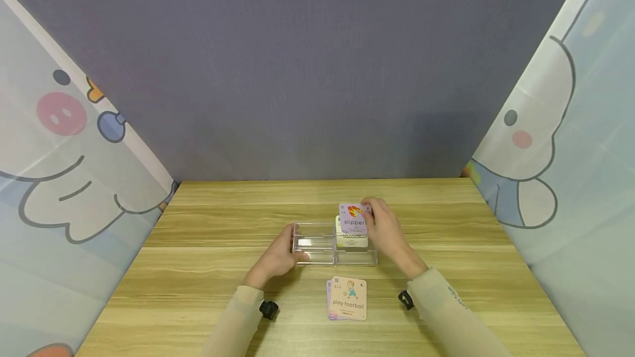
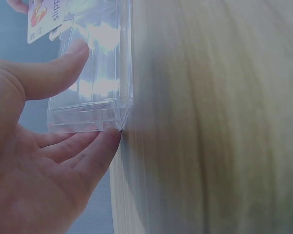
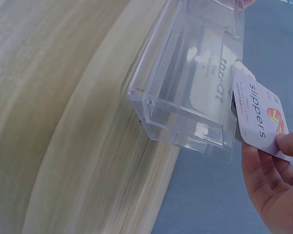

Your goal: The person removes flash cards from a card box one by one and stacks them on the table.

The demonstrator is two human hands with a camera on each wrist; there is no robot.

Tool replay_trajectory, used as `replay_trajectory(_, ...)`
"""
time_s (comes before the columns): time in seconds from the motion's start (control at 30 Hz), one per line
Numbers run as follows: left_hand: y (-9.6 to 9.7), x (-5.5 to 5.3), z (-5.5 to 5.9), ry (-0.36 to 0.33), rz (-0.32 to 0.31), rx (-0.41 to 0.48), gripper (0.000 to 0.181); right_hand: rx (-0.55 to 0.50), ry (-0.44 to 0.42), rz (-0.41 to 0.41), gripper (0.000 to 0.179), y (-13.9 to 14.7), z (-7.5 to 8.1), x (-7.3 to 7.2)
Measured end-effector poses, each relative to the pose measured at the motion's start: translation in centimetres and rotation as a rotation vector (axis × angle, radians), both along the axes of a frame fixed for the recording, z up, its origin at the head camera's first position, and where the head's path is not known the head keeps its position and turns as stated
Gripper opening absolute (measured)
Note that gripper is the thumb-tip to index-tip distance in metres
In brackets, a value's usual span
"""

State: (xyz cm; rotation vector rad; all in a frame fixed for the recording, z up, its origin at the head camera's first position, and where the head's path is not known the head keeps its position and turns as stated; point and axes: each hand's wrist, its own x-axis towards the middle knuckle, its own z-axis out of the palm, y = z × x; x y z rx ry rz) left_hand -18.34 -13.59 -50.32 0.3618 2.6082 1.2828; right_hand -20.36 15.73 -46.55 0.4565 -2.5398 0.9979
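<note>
A clear plastic card holder point(image 1: 313, 258) with tiered compartments in two columns stands on the table. My left hand point(image 1: 279, 252) grips its left end, thumb at the front and fingers round the side. My right hand point(image 1: 389, 230) pinches a purple "slippers" flash card point(image 1: 353, 225) by its right edge, at the rear of the right column. In the right wrist view the slippers card point(image 3: 259, 112) is tilted, its lower edge at the holder's back slot. A pale "throat" card point(image 1: 352, 241) stands in the right column, partly hidden behind the slippers card.
In front of the holder lies a small stack of flash cards, a cream "play football" card point(image 1: 348, 299) on top and a purple edge showing beneath. The wooden table point(image 1: 198, 291) meets a grey panel point(image 1: 317, 98) at the back, with cartoon-printed curtains point(image 1: 585, 180) on both sides.
</note>
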Motion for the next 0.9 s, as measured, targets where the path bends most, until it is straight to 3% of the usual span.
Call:
replay_trajectory(0.37,0.1,0.0,0.0,-0.001,0.004,0.0,0.086,-0.035,0.012,0.013,0.022,0.1,0.4,0.1)
replay_trajectory(0.9,0.1,0.0,-0.1,0.002,0.013,-0.016,0.085,-0.166,-0.085,0.057,0.023,0.3,1.8,1.0)
